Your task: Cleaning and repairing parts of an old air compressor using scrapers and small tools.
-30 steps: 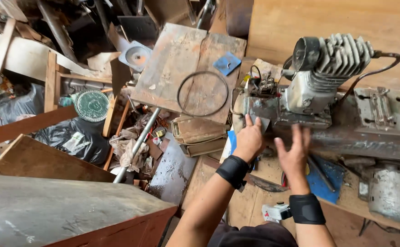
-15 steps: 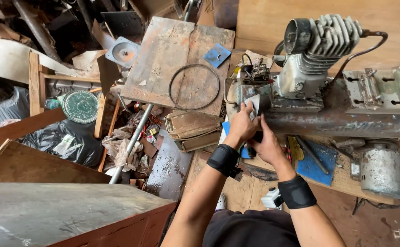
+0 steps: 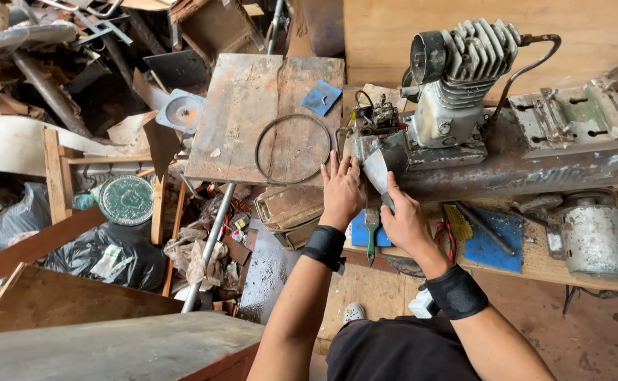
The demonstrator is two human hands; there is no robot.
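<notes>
**Hands at the rusty compressor tank**

Sandpaper (image 3: 378,171), a small grey sheet, is pinched in the right hand (image 3: 405,224) and pressed on the end of the tank (image 3: 513,168). The left hand (image 3: 341,189) lies flat with fingers spread wide, at 9 o'clock from the sheet. A green-handled tool (image 3: 371,236) lies at 6 o'clock, below both hands.

My left hand (image 3: 342,190) and right hand (image 3: 406,224) are bare, each wrist wrapped in a wide black band, and I wear a black shirt (image 3: 400,356).
</notes>
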